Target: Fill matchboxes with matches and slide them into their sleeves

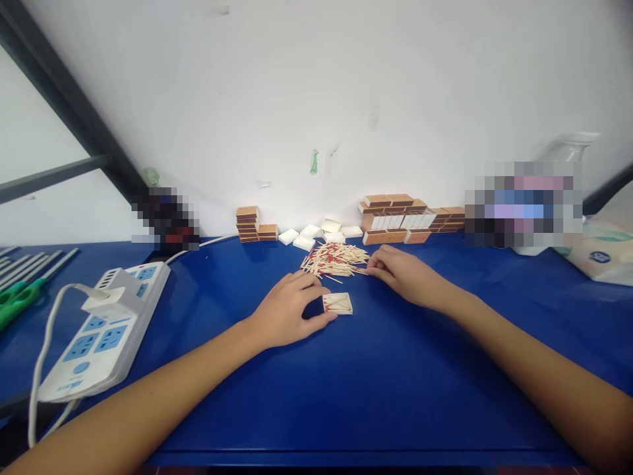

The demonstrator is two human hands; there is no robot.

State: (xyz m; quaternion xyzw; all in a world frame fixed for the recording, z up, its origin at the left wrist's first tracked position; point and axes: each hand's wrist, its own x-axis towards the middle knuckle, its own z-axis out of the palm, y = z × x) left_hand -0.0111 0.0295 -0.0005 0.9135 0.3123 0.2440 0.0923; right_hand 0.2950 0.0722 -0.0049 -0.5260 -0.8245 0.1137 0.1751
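A small white matchbox tray point(341, 305) with a few red-tipped matches in it lies on the blue tabletop. My left hand point(289, 307) holds its left end between thumb and fingers. Behind the tray is a loose heap of matches point(336, 258), their red heads mostly toward the left and middle. At the heap's right edge my right hand point(398, 270) has its fingertips pinched on matchsticks; how many is too small to tell. Several white empty-looking trays point(310, 231) lie between the heap and the wall.
Stacked matchboxes point(247, 224) stand at the back left, and a larger stack point(393, 221) at the back right. A white power strip point(111, 336) with a plugged-in cable sits at left, beside green-handled tools point(22, 297). At far right lies a tissue pack point(601, 251).
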